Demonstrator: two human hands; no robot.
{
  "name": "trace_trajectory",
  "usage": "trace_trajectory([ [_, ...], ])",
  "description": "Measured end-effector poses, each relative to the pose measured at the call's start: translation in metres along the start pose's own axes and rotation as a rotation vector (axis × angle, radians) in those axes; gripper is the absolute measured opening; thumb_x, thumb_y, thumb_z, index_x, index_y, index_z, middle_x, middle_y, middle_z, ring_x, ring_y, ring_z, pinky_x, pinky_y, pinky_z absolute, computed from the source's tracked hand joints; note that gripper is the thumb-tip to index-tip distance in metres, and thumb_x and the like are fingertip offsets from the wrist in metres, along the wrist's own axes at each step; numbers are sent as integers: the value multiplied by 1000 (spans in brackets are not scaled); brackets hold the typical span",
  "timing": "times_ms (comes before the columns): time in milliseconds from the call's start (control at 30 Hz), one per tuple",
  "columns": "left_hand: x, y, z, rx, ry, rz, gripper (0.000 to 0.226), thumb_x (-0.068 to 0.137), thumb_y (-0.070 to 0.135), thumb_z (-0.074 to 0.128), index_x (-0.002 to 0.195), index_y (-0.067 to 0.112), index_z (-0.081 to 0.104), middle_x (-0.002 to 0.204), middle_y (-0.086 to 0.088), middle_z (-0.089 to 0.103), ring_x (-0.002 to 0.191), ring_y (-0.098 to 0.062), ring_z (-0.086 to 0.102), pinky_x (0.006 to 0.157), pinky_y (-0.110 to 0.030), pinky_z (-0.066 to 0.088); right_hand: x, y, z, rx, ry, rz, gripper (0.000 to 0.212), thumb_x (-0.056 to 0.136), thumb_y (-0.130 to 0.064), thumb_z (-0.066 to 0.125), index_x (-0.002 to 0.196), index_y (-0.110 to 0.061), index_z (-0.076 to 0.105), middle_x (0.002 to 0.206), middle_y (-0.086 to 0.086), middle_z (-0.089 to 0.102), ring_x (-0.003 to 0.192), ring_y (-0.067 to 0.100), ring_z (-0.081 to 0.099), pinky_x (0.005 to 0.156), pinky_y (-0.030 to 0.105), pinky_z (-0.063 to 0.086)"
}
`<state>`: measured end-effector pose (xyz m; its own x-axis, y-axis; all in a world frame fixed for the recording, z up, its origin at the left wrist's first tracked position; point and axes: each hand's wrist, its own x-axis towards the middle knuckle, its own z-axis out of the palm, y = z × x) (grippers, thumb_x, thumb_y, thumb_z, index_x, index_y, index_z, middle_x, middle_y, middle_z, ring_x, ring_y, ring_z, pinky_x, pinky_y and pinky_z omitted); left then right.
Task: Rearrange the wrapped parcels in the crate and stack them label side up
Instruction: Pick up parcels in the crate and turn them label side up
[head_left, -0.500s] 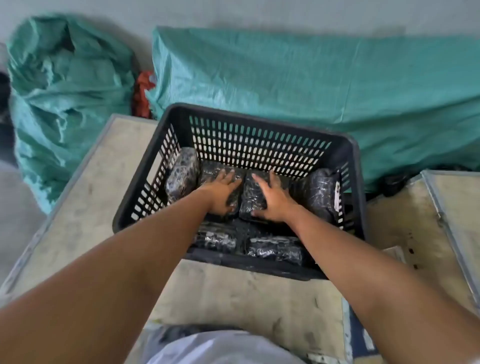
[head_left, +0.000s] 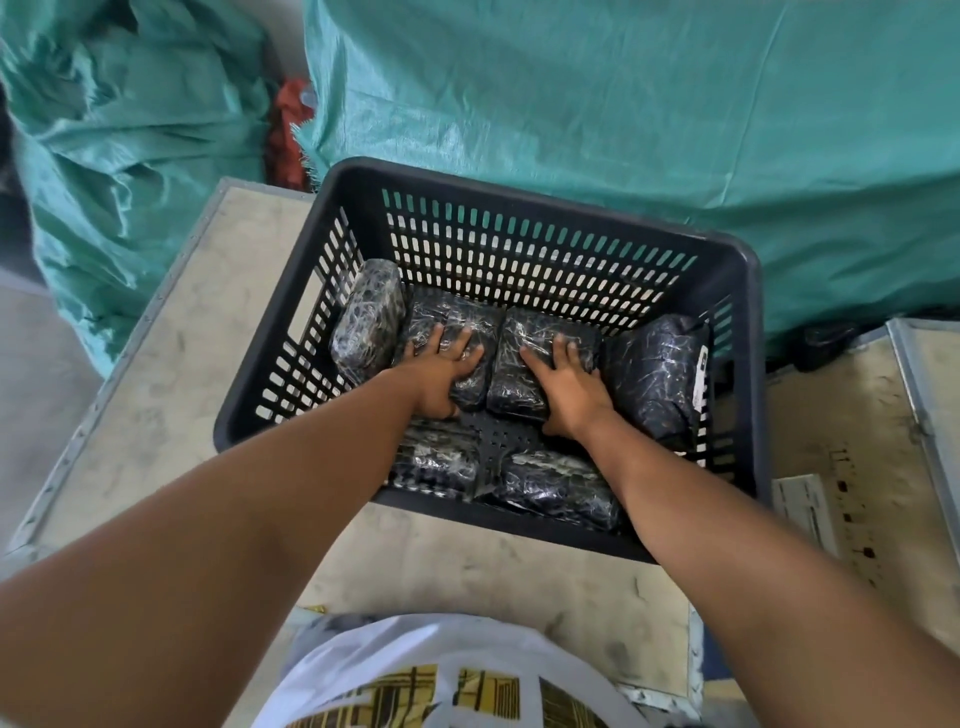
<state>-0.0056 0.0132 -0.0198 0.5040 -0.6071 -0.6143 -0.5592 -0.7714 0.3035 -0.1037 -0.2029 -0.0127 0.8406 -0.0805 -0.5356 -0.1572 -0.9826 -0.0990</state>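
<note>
Wrapped parcels in a black slatted crate (head_left: 519, 208) on a worn worktop (head_left: 171, 374) lie under a person's flat, spread-fingered left hand (head_left: 441, 374) and right hand (head_left: 566, 384), each pressing one middle parcel, others along the crate's sides and near edge.

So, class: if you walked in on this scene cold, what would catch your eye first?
First, the two bare hands, left hand and right hand, each pressed flat on a black wrapped parcel in the middle of a dark slotted crate. Then the big green sacks heaped behind the crate, filling the background.
</note>
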Motion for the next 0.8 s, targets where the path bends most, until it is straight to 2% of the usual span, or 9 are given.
trace_trajectory([
  [167,2,-1,0,-38,8,14,112,83,42,76,158,38,-7,161,7,-28,145,-31,-32,115,-64,-13,-7,10,-27,184,22,-30,107,69,-19,93,158,-36,36,166,16,30,144,37,44,116,45,42],
  [233,3,-1,-2,-29,0,4,113,83,45,76,157,37,-9,161,6,-28,145,-32,-32,116,-67,-10,-10,19,-39,288,81,-93,94,68,-20,93,151,-34,50,143,9,62,104,15,69,87,24,55],
  [300,2,1,-2,-48,9,3,114,83,45,76,158,36,-10,163,5,-26,146,-32,-31,116,-68,-8,-14,26,-48,399,176,-119,82,70,-20,92,143,-37,60,125,-3,71,65,-4,60,61,10,45],
  [400,-2,7,-8,-286,81,1,124,82,39,79,155,37,-21,167,-5,-8,149,-32,-21,118,-67,-2,-24,29,-61,604,301,-112,73,68,-26,89,135,-42,65,122,-14,68,84,-1,67,71,20,57],
  [533,-9,21,-22,-535,241,111,132,82,42,79,140,53,-39,164,-15,13,148,-35,27,119,-46,20,-34,40,-67,1003,324,-108,61,74,-21,81,125,-51,68,117,-13,75,94,9,75,77,34,65],
  [600,-10,24,-25,-564,307,175,135,83,36,80,136,57,-42,160,-22,22,129,-33,56,108,-37,36,-37,47,-70,1066,322,-85,58,79,-16,82,120,-55,70,105,-15,78,98,37,72,81,53,61],
  [667,-9,25,-21,-551,318,235,136,84,28,81,136,56,-42,144,-34,44,82,-13,74,83,-29,53,-37,50,-72,1098,321,-101,54,79,-17,81,118,-54,72,108,-7,80,102,56,61,82,66,55],
  [733,-7,26,-19,-533,313,285,135,86,23,80,138,55,-40,107,-20,74,52,-5,67,61,-21,50,-38,47,-78,1171,326,-103,49,72,-28,78,112,-56,74,117,4,77,103,47,68,79,57,61],
  [800,-5,29,-22,-515,307,303,130,88,24,77,139,57,-37,72,3,74,47,-3,64,57,-20,47,-37,45,-85,1223,331,-75,44,66,-36,74,104,-57,76,119,-11,76,107,20,73,73,25,62],
])
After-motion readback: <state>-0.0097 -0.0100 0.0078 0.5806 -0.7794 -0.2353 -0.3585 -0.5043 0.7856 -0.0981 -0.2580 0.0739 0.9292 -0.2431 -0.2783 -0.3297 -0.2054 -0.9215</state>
